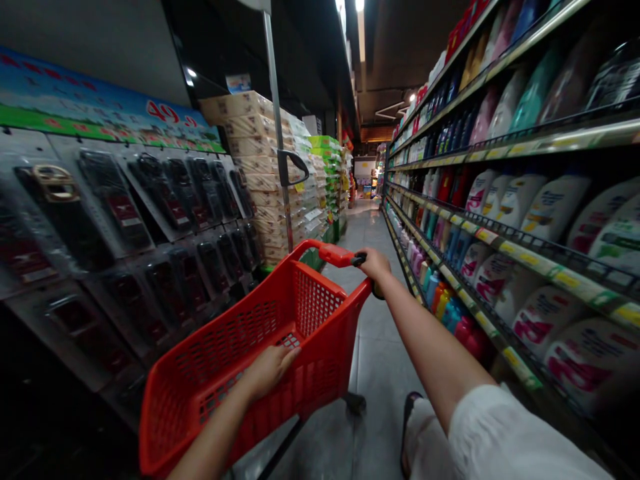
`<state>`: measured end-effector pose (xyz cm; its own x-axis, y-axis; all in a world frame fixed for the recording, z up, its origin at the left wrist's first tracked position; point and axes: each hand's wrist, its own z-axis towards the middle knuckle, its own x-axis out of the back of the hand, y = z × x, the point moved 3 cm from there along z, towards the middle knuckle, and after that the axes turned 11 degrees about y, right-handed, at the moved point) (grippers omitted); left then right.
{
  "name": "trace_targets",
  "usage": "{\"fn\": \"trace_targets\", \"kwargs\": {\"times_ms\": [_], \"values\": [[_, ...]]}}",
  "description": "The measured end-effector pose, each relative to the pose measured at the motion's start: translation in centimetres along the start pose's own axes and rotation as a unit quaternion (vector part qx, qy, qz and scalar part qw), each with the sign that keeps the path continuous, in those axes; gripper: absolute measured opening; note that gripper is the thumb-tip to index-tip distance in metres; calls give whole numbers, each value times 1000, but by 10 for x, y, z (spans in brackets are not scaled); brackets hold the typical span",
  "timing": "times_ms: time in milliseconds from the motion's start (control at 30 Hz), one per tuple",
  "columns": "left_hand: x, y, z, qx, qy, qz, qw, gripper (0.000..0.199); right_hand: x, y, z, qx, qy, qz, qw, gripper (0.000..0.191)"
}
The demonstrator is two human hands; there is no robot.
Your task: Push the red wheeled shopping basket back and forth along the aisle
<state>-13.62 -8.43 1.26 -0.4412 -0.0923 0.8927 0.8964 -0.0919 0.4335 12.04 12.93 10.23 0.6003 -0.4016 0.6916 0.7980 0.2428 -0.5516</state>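
Observation:
A red plastic shopping cart (320,360) with perforated walls stands in front of me, turned at an angle in the aisle; its basket holds nothing I can see. My right hand (374,264) is closed round the right end of the red cart handle (336,255), where a dark object sits beside the fingers. Lower down, my left hand (273,368) rests on the near side rim of the cart, its fingers wrapped over the edge.
Shelves of bottles (530,200) line the right side. On the left hang packaged belts (120,200) under a sign, then stacked paper packs (255,153) and a metal pole (275,87). The grey tiled floor (367,233) runs ahead between them.

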Motion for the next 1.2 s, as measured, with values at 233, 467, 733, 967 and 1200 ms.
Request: {"fn": "trace_targets", "kwargs": {"times_ms": [233, 467, 733, 967, 1200], "values": [[-4, 5, -1, -6, 2, -28, 1000, 49, 31, 30, -68, -79, 68, 28, 994, 41], [-4, 11, -9, -26, 6, -39, 999, 48, 21, -19, -37, 50, -25, -175, 983, 32], [-8, 6, -4, 7, 18, -21, 1000, 53, -11, 14, 18, 53, -16, 223, 973, 28], [-9, 12, 2, -5, -7, -33, 999, 57, -25, 43, -58, -32, 274, 434, 858, 42], [-12, 7, 15, -13, -16, -79, 997, 63, -66, 16, -149, 52, 258, 363, 894, 62]]}}
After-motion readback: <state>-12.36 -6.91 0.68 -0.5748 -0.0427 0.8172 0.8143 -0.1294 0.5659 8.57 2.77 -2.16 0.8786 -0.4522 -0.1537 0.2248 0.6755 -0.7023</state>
